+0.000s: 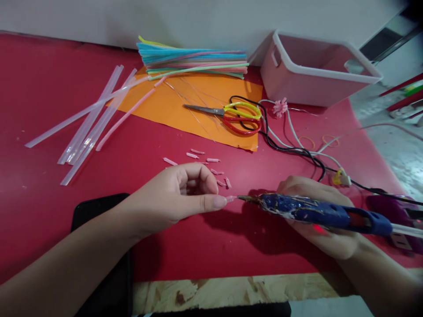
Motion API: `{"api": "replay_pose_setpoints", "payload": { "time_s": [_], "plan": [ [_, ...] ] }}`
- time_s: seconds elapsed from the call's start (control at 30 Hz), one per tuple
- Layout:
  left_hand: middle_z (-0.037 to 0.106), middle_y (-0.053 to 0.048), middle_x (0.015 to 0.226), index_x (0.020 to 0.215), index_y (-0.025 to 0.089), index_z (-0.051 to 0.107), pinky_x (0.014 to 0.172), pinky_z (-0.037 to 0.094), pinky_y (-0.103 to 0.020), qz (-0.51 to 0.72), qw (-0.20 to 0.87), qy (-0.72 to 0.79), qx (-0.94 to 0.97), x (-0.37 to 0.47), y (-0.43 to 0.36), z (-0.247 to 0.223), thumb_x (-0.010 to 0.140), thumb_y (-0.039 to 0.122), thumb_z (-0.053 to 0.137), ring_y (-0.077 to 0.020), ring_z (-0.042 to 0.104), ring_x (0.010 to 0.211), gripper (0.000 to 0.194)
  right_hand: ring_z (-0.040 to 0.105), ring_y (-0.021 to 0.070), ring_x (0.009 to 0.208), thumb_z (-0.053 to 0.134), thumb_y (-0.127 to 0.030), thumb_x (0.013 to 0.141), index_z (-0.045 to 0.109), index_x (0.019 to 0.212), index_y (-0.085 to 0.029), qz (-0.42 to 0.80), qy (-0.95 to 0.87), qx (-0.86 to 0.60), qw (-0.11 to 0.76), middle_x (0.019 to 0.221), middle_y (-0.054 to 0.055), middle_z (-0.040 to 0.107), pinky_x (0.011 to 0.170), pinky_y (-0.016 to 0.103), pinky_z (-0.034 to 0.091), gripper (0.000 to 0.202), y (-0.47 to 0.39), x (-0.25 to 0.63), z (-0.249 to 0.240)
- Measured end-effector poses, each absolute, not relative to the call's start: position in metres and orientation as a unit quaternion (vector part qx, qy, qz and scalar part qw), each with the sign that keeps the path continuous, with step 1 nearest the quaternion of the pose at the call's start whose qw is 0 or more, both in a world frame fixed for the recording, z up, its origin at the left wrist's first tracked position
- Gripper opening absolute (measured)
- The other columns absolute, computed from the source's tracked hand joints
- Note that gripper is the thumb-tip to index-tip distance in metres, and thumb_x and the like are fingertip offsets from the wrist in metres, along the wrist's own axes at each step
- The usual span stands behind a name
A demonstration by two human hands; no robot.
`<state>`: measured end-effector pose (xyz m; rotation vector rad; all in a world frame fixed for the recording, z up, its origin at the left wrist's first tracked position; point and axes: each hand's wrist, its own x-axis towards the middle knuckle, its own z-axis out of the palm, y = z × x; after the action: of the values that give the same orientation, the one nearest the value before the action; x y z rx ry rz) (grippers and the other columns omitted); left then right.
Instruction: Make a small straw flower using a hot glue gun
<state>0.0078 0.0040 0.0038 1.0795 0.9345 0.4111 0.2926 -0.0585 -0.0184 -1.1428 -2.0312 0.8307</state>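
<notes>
Between thumb and finger, my left hand (185,191) pinches a short pink pipe cleaner piece (231,199). Wrapped round a blue glue gun (304,209) is my right hand (317,193), partly hidden behind it. The gun's nozzle points left and meets the tip of the pink piece or nearly so; I cannot tell if they touch. Several more short pink pieces (213,160) lie on the red table just beyond my left hand. A pink pipe cleaner flower (280,107) on a thin wire rests farther back to the right.
Scissors (231,115) lie on orange paper (158,105), near a bundle of coloured pipe cleaners (194,61). Clear glue sticks (95,114) are at left, a pink bin (297,83) at back right. Cables (280,147) cross the right side. A black phone-like slab (102,281) sits under my left forearm.
</notes>
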Motion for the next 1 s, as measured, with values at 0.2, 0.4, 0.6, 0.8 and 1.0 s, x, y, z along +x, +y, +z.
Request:
{"api": "replay_pose_setpoints", "payload": {
  "time_s": [0.2,0.4,0.6,0.8,1.0],
  "plan": [
    [0.061,0.007,0.066,0.074,0.017,0.060,0.055,0.039,-0.014,0.187,0.747,0.420,0.481,0.0076,0.0038,0.0017,0.071,0.019,0.086,-0.0038,0.051,0.059,0.027,0.059,0.0160,0.064,0.061,-0.023,0.089,0.063,0.088,-0.020,0.324,-0.780,-0.429,0.320,0.076,0.005,0.061,0.056,0.030,0.045,0.004,-0.0583,0.2932,-0.0185],
    [0.062,0.007,0.065,0.074,0.016,0.060,0.055,0.041,-0.013,0.183,0.751,0.409,0.485,0.0064,0.0038,0.0034,0.073,0.020,0.086,-0.0034,0.052,0.060,0.026,0.059,0.0163,0.063,0.062,-0.028,0.091,0.064,0.088,-0.021,0.329,-0.779,-0.429,0.317,0.076,0.004,0.062,0.056,0.030,0.045,0.008,-0.0587,0.2930,-0.0181],
    [0.063,0.006,0.067,0.075,0.016,0.060,0.057,0.042,-0.013,0.177,0.757,0.399,0.486,0.0065,0.0033,0.0039,0.073,0.021,0.085,-0.0035,0.054,0.061,0.025,0.060,0.0166,0.062,0.060,-0.027,0.091,0.063,0.086,-0.020,0.326,-0.782,-0.432,0.310,0.074,0.005,0.063,0.055,0.030,0.046,0.009,-0.0589,0.2923,-0.0167],
    [0.065,0.005,0.068,0.077,0.016,0.061,0.057,0.043,-0.014,0.169,0.761,0.389,0.492,0.0050,0.0028,0.0019,0.077,0.022,0.083,-0.0039,0.056,0.062,0.023,0.060,0.0162,0.063,0.061,-0.027,0.089,0.063,0.085,-0.019,0.339,-0.784,-0.419,0.308,0.075,0.005,0.063,0.056,0.029,0.047,0.009,-0.0595,0.2928,-0.0163],
    [0.065,0.005,0.068,0.077,0.016,0.061,0.058,0.044,-0.014,0.161,0.763,0.387,0.492,0.0042,0.0017,0.0016,0.077,0.022,0.083,-0.0041,0.057,0.063,0.023,0.060,0.0155,0.064,0.061,-0.022,0.085,0.064,0.088,-0.019,0.352,-0.783,-0.410,0.308,0.077,0.005,0.063,0.056,0.029,0.047,0.005,-0.0579,0.2921,-0.0184]
  ]
}}
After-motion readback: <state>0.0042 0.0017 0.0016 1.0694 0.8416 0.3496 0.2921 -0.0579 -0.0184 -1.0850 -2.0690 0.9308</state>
